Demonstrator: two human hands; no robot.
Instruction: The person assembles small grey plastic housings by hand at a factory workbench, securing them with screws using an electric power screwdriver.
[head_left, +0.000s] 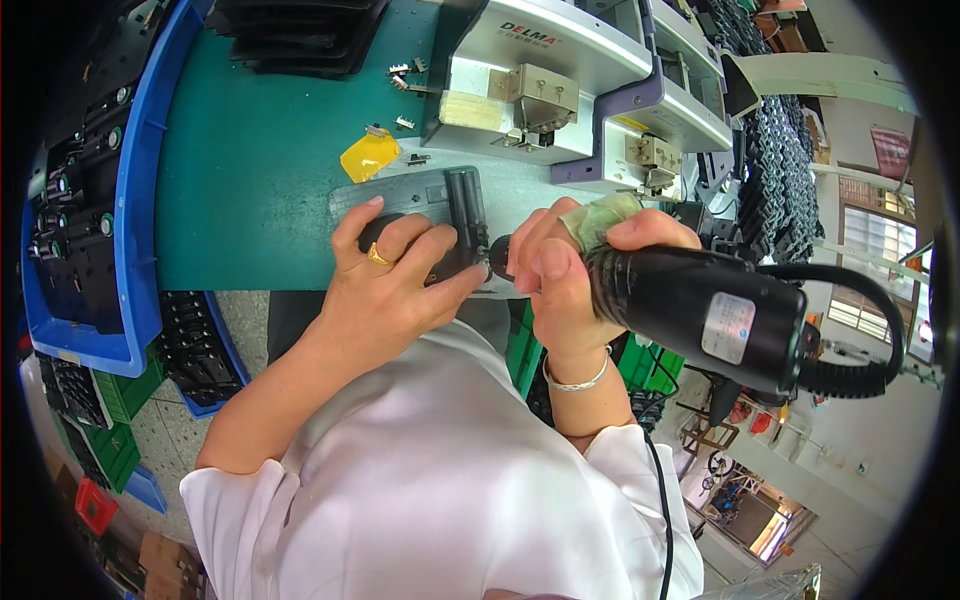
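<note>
My left hand [385, 270], with a gold ring, has its fingers curled over a dark rectangular plastic part [428, 196] at the near edge of the green table. A raised black cylinder runs along that part's right side. My right hand [560, 275] grips a black electric screwdriver [665, 295], held roughly level with its cable end to the right. Greenish cloth or tape [600, 216] is wrapped around the tool under my fingers. The screwdriver's dark nose points at the part's right edge, close to my left fingertips; its bit and any screw are too small to make out.
Small switch-like pieces [404, 122] and a yellow patch [370, 155] lie beyond the part. Two grey machines [560, 60] stand at the far right of the table [240, 200]. Blue bin [140, 200] with black parts is on the left; black trays [300, 35] are stacked at the back.
</note>
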